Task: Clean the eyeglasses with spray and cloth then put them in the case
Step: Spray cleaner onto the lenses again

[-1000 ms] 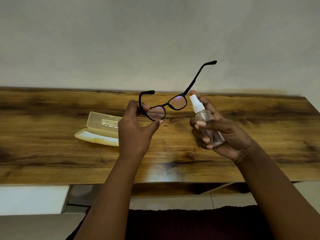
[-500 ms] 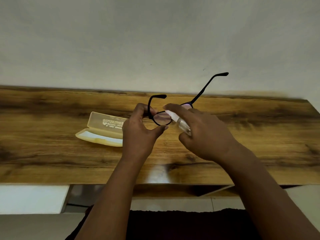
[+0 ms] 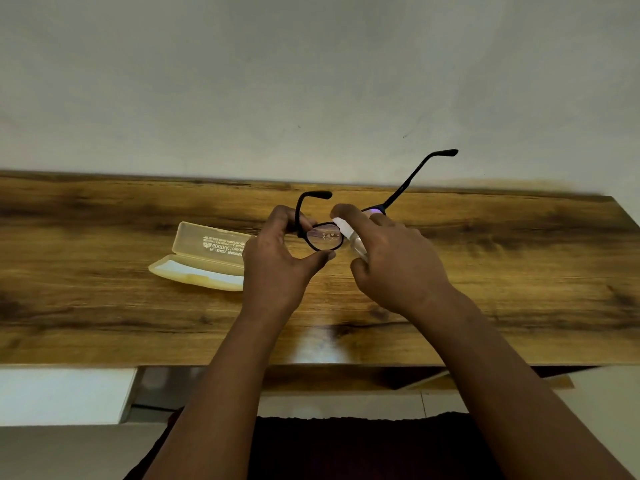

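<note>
Black-framed eyeglasses (image 3: 323, 233), one pair, held above mid-table, temples open: left hand (image 3: 277, 258) pinches the left lens rim. Right hand (image 3: 394, 265) grips one small spray bottle (image 3: 349, 235), forefinger on its white nozzle, droplets on the lens. One open yellowish case (image 3: 204, 258) lies left. Wood-grain table (image 3: 519, 271) abuts a pale wall (image 3: 311, 81); bare wood at right.

Both bare forearms reach forward, hands raised close together. The left hand (image 3: 277, 258) pinches the glasses (image 3: 323, 237) between curled fingers and thumb; the right hand (image 3: 394, 268) grips the spray bottle (image 3: 351, 237), forefinger extended over its top.
</note>
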